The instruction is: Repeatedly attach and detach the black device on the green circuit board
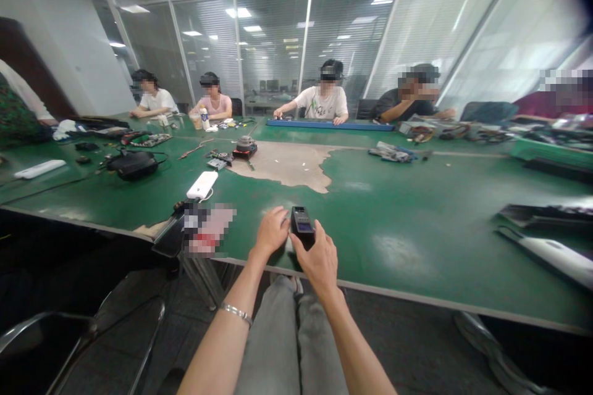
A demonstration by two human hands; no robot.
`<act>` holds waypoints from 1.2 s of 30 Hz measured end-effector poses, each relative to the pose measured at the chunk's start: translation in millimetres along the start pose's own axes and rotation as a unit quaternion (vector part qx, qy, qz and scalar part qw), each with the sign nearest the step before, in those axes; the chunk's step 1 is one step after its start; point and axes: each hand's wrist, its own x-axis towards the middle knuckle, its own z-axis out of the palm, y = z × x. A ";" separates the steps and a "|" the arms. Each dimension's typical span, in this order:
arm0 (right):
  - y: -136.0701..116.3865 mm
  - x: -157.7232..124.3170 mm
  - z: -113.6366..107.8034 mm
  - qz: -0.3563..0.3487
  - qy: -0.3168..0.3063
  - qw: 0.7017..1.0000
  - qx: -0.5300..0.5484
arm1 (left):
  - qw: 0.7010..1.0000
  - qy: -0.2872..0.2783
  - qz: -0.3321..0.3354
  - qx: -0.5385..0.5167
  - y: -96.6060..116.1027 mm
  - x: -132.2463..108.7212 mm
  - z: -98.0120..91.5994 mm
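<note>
A small black box-shaped device [302,220] with a little dark-blue screen stands near the front edge of the green table, in front of me. My right hand [319,254] has its thumb and fingers around the near end of the device. Just left of it, my left hand [273,229] rests with its fingers stretched forward and slightly curved. The left fingertips are close to the device's left side; whether they touch it I cannot tell. The underside of the device is hidden.
The green table [361,222] has a worn beige patch [287,163]. Left of my hands lie a white power bank [202,186] and a black pouch [134,164]. A white-handled tool [556,253] lies at right. Across the table, several people sit; one touches a long blue bar [328,125].
</note>
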 end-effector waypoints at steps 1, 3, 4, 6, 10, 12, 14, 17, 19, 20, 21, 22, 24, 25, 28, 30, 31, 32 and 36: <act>0.2 -1.0 -1.1 0.001 0.002 1.000 0.001 | 1.000 0.003 -0.001 0.000 0.3 0.1 0.2; -0.1 -2.2 -3.3 -0.004 0.007 1.000 0.002 | 1.000 0.007 0.003 -0.001 0.9 0.7 0.4; -0.5 -2.4 -4.3 -0.009 0.008 1.000 0.002 | 1.000 0.006 0.004 0.000 1.2 1.1 0.3; -1.8 -2.3 -6.0 -0.019 0.010 1.000 0.003 | 1.000 -0.004 0.006 0.003 1.8 2.1 -0.3; -3.9 -0.6 -7.4 -0.025 0.014 1.000 0.008 | 1.000 -0.023 0.004 0.008 2.8 3.8 -1.9; -4.6 0.9 -7.6 -0.025 0.015 1.000 0.009 | 1.000 -0.024 0.003 0.007 3.0 4.0 -2.5; -5.5 2.4 -7.8 -0.025 0.010 1.000 0.007 | 1.000 -0.024 0.004 0.005 3.0 3.9 -2.7; -7.5 4.4 -8.9 -0.018 -0.002 1.000 -0.002 | 1.000 -0.023 0.008 0.007 3.1 3.5 -2.7; -8.9 5.3 -9.8 -0.013 -0.006 1.000 -0.006 | 1.000 -0.022 0.009 0.009 3.2 3.4 -2.5; -9.6 5.8 -10.2 -0.010 -0.006 1.000 -0.005 | 1.000 -0.022 0.010 0.009 3.2 3.3 -2.3; -10.2 6.2 -10.6 -0.008 -0.006 1.000 -0.003 | 1.000 -0.020 0.010 0.009 3.2 3.2 -2.2; -10.8 6.7 -11.0 -0.008 -0.004 1.000 0.002 | 1.000 -0.019 0.010 0.009 3.2 3.2 -1.9; -11.8 8.0 -11.8 -0.008 -0.001 1.000 0.013 | 1.000 -0.012 0.009 0.006 2.8 3.0 -1.2; -12.3 8.9 -12.3 -0.010 0.000 1.000 0.019 | 1.000 -0.008 0.008 0.004 2.4 2.8 -0.8; -14.6 12.5 -14.8 -0.012 0.007 0.999 0.032 | 1.000 0.006 0.004 -0.003 1.0 2.3 0.7; -17.0 16.0 -17.9 -0.011 0.013 0.999 0.040 | 1.000 0.010 0.005 -0.007 -0.2 2.0 1.8; -18.2 18.0 -19.9 -0.011 0.017 0.999 0.043 | 1.000 0.012 0.008 -0.009 -0.8 1.8 2.3; -19.2 20.2 -22.4 -0.009 0.022 0.999 0.047 | 1.000 0.013 0.010 -0.010 -1.4 1.7 2.8; -16.7 29.4 -33.8 -0.004 0.048 0.997 0.053 | 1.000 0.017 0.012 -0.011 -2.5 1.4 4.4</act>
